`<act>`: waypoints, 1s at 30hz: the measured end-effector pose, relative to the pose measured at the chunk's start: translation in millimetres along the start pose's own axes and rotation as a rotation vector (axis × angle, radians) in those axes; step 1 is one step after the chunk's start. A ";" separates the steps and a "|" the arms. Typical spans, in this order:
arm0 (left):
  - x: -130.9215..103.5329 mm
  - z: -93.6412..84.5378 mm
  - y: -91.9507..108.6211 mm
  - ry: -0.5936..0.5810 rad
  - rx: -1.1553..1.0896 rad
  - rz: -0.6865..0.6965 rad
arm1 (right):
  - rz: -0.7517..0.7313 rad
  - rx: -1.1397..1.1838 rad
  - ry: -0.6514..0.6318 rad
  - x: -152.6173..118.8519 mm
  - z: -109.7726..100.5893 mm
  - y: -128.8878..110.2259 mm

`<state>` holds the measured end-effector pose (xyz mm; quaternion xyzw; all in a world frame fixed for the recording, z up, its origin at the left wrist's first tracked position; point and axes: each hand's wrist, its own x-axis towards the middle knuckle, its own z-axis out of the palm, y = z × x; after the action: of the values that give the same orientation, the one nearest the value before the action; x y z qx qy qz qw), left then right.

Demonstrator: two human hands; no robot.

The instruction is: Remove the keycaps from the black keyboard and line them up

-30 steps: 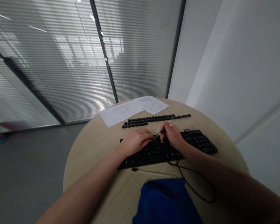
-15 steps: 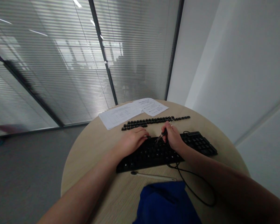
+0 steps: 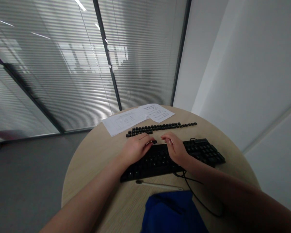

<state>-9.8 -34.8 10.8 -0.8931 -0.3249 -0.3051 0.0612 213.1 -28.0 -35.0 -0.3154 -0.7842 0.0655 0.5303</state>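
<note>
My left hand is closed at the far edge of the black keyboard, its fingertips pinching a small black keycap. My right hand is curled over the keyboard's middle, fingers pointing toward the left hand. A thin, shiny part of a wire keycap puller shows between its fingers; the rest is hidden in the hand. Rows of loose black keycaps lie on the table beyond the keyboard. Keys at the keyboard's right end are in place; its top middle is partly covered by my hands.
Printed papers lie at the far side of the round wooden table. Nearer me are a thin light-handled brush, a blue cloth and the looped black cable. A white wall stands to the right.
My right hand has turned and shifted slightly left, toward my left hand. The puller's prongs, pointing down at the keyboard before, are now mostly hidden. My left hand stays nearly still.
</note>
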 end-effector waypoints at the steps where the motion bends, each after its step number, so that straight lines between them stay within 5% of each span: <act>1: -0.1 0.2 0.3 0.015 0.001 0.005 | -0.011 -0.021 -0.015 0.3 0.0 -0.6; 19: 1.1 -0.4 6.3 0.104 0.023 0.108 | -0.058 -0.119 -0.100 3.7 -0.9 -7.0; 30: -0.8 -1.9 -5.5 -0.085 0.129 0.011 | 0.028 -0.151 -0.177 5.1 -0.5 -9.1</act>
<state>-14.6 -31.5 11.4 -0.9012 -0.3411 -0.2451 0.1067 208.4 -32.5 -26.8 -0.3582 -0.8263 0.0414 0.4327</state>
